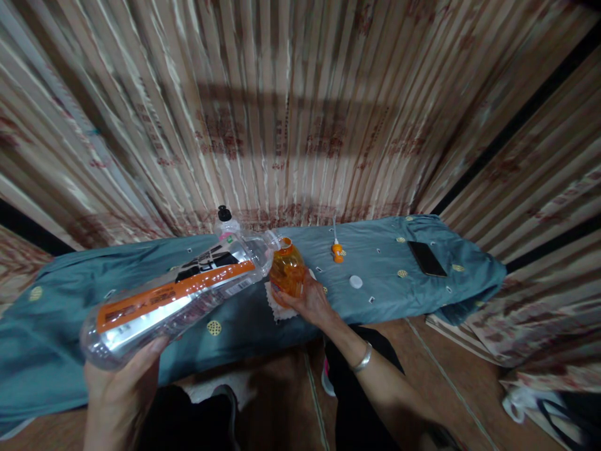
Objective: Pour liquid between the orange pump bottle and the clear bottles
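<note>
Left hand grips the base of the bottle, probably light and easily dented; right hand, farther forward, wraps the smooth orange jar low, a suitable hold.

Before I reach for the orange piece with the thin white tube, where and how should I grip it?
Probably pinch the sides of the orange piece from above, on your near side: it lies on the teal cloth, thicker than its thin white tube, which points toward the curtain.
</note>
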A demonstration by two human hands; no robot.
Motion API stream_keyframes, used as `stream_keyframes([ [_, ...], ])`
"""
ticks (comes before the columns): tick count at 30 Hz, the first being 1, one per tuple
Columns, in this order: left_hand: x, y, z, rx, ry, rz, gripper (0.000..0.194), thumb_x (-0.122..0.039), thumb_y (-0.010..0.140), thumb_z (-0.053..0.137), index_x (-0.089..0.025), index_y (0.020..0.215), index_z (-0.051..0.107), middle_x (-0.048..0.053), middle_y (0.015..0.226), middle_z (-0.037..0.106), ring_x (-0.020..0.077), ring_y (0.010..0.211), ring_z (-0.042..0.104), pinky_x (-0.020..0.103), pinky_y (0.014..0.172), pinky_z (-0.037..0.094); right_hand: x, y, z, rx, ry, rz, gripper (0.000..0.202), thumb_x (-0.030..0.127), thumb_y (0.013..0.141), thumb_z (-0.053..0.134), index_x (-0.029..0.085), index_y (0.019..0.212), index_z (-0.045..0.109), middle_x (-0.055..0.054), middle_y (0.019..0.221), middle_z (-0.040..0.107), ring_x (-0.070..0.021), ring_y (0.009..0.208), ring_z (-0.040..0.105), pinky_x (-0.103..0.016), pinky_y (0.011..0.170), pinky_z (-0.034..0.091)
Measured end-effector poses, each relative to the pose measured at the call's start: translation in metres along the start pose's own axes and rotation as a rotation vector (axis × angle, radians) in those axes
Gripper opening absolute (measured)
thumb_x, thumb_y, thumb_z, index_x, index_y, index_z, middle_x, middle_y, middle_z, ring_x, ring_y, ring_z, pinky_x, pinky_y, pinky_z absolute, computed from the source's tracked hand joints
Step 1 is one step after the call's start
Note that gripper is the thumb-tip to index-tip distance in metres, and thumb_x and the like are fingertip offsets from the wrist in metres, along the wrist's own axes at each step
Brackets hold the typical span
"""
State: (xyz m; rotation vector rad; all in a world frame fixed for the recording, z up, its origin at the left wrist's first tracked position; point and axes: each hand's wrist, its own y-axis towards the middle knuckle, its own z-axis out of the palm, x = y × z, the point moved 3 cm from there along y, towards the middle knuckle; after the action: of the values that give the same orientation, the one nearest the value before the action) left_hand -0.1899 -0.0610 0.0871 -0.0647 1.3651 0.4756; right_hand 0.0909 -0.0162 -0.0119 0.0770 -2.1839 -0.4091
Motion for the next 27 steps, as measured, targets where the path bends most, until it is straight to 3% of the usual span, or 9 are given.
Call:
stream_keyframes([
  [8,-0.004,-0.003,0.002,0.000,0.009,0.017,0.061,-0.025,0.056,0.089,-0.028,0.114,0.070,0.001,0.115,0.072,0.0264,0.111,0.065,0.041,0.109,0.050,0.007,0.001,-0.003,0.010,0.009,0.007,0.066,0.035,0.078,0.079,0.021,0.138,0.054,-0.011,0.121,0.075,-0.0309,0.112,0.073,-0.045,0.095,0.061],
  [14,0.000,0.002,0.000,0.027,-0.029,0.045,0.060,-0.025,0.050,0.094,-0.026,0.106,0.071,0.001,0.110,0.074,0.0235,0.104,0.067,0.032,0.099,0.055,0.002,0.001,-0.001,-0.008,0.020,0.006,0.066,0.037,0.078,0.080,0.021,0.137,0.054,-0.010,0.123,0.074,-0.0302,0.114,0.072,-0.044,0.097,0.060],
  [20,0.005,0.004,-0.006,0.037,0.008,0.054,0.048,-0.033,0.056,0.094,-0.025,0.098,0.071,0.002,0.110,0.074,0.0241,0.105,0.068,0.038,0.102,0.054,0.000,0.000,0.000,-0.018,0.016,-0.029,0.065,0.038,0.079,0.079,0.021,0.136,0.054,-0.011,0.122,0.074,-0.0304,0.112,0.073,-0.045,0.095,0.061],
  [27,0.008,0.004,-0.004,0.038,-0.045,0.070,0.042,-0.028,0.057,0.093,-0.024,0.092,0.071,0.001,0.110,0.074,0.0208,0.099,0.069,0.031,0.095,0.057,-0.003,0.000,0.001,-0.010,0.017,0.013,0.071,0.039,0.077,0.081,0.020,0.139,0.051,-0.010,0.116,0.076,-0.0311,0.106,0.075,-0.044,0.090,0.062],
])
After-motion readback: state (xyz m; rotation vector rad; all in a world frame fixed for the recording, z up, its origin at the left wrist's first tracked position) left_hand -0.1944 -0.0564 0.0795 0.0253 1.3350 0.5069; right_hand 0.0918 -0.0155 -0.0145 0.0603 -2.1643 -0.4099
